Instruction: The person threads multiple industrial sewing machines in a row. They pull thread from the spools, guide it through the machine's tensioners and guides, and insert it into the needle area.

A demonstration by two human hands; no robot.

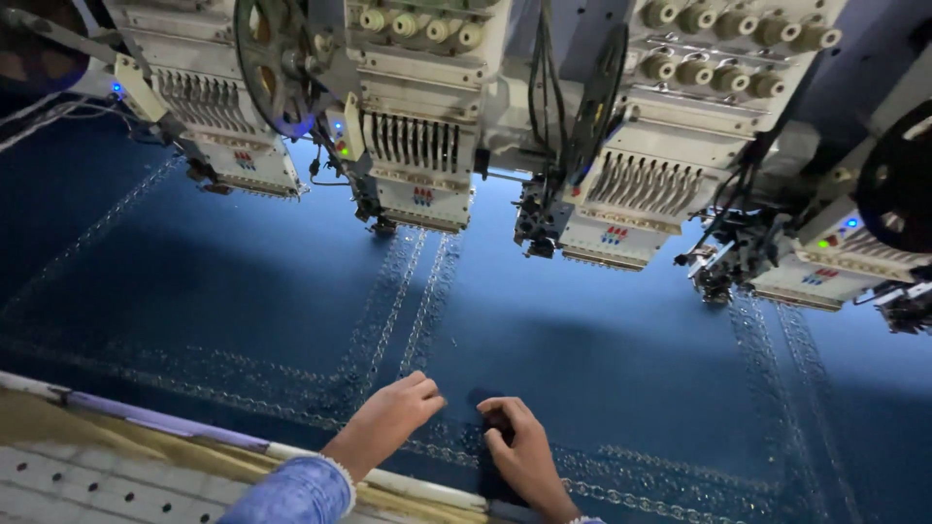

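A wide dark blue fabric [582,340] lies stretched flat under a row of embroidery machine heads [419,146]. Bands of pale embroidered chain pattern [408,301] run across and along it. My left hand [393,417] rests on the cloth near the front edge, fingers curled, next to the stitched band. Beside it, my right hand [519,446] presses on the cloth with fingers bent, pinching at a spot on the fabric. Both hands are close together, a few centimetres apart. A blue denim sleeve [296,490] covers my left forearm.
Several white embroidery heads [621,204] with needle bars hang over the fabric at the back, with thread spools [718,49] on top. A pale frame rail [194,432] and a perforated table surface [78,480] border the front edge.
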